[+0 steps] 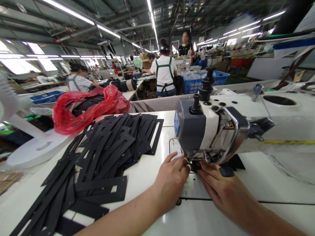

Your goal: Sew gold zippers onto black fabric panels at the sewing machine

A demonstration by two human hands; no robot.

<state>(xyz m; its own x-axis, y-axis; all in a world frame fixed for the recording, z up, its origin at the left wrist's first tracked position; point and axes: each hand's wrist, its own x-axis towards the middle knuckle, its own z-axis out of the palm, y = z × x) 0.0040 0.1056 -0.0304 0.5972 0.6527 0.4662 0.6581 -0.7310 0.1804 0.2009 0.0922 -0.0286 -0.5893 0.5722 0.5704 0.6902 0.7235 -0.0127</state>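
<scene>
A sewing machine head [194, 127] in grey and white stands over the white table. Beneath its needle area lies a black piece of material [237, 162], mostly hidden by the machine and my fingers. My left hand [172, 178] is closed, its thumb and fingers pinched at the near left edge of that piece. From the other side, my right hand [221, 185] has its fingers pressed together, gripping the piece close to the presser foot; its fingertips are partly hidden. To the left, flat black strips with cut-out windows [103, 188] are heaped on the table.
A red plastic bag [91, 108] with dark material sits behind the heap. At the far left stands a white fan [36, 147]. Beyond the table are blue crates [197, 83] and several people at work, one in a green-strapped apron [164, 70].
</scene>
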